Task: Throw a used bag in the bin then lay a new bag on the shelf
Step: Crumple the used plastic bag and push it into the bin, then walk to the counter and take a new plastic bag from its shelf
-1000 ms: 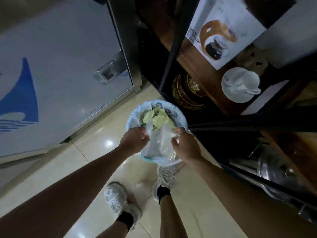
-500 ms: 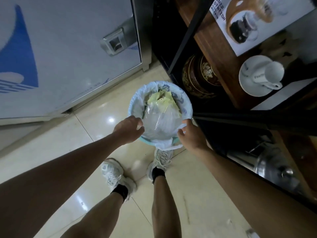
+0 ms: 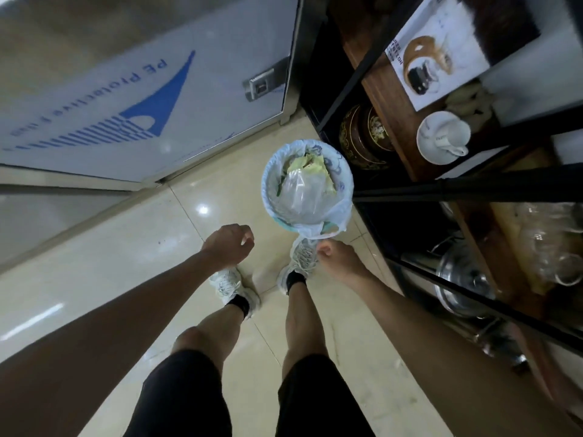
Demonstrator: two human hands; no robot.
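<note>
The used clear plastic bag [image 3: 299, 192] now lies inside the small round bin [image 3: 345, 197], on top of some yellow-green scraps, so the throwing-away part looks done. The bin stands on the shiny floor [image 3: 126, 263], right beside the dark shelf [image 3: 386, 89]. Both hands hang just this side of the bin and hold nothing. The left hand [image 3: 229, 247] is loosely curled, with its fingers bent in and empty. The right hand [image 3: 336, 258] is also loosely curled and empty, and it sits just below the white liner that folds over the bin's near edge; I cannot tell if it touches that liner. The next job is to lay a new bag on the shelf, but no new bag can be seen here. The shelf lies off to the right, and the right hand is the nearer one to it. The shelf boards run long, away from the person, with a white cup and saucer [image 3: 443, 137] and a dark round tin [image 3: 366, 137] already on them. My guess is the person must first go find a fresh bag.
</note>
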